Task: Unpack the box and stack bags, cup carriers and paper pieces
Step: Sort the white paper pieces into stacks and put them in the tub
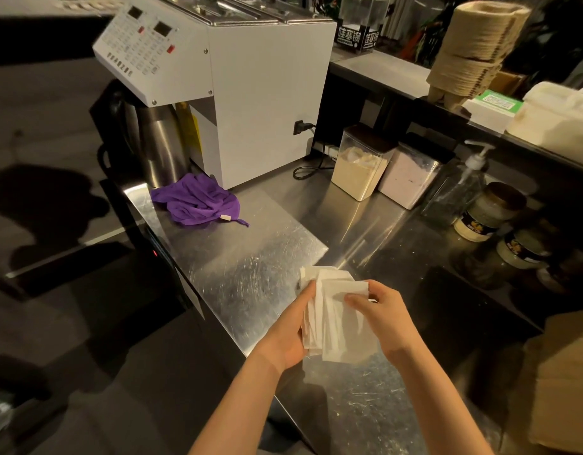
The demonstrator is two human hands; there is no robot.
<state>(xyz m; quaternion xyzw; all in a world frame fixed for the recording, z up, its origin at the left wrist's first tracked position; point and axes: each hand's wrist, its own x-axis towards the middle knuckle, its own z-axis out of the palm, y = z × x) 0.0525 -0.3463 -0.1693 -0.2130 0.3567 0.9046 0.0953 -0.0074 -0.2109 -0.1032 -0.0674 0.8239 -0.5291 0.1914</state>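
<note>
A loose bundle of white paper pieces (336, 320) is held just above the steel counter (250, 257), near its front edge. My left hand (291, 326) holds the bundle from the left, thumb along its side and fingers under it. My right hand (379, 313) pinches the top sheets from the right. A tall stack of brown pulp cup carriers (474, 47) stands on the raised shelf at the back right. A stack of pale bags (556, 116) lies to the right of it. Part of a brown cardboard box (566, 382) shows at the right edge.
A white dispenser machine (244, 90) stands at the back left with a steel jug (158, 149) under it. A purple cloth (198, 200) lies before it. Two powder containers (362, 165), a pump bottle (461, 188) and jars (490, 215) line the right.
</note>
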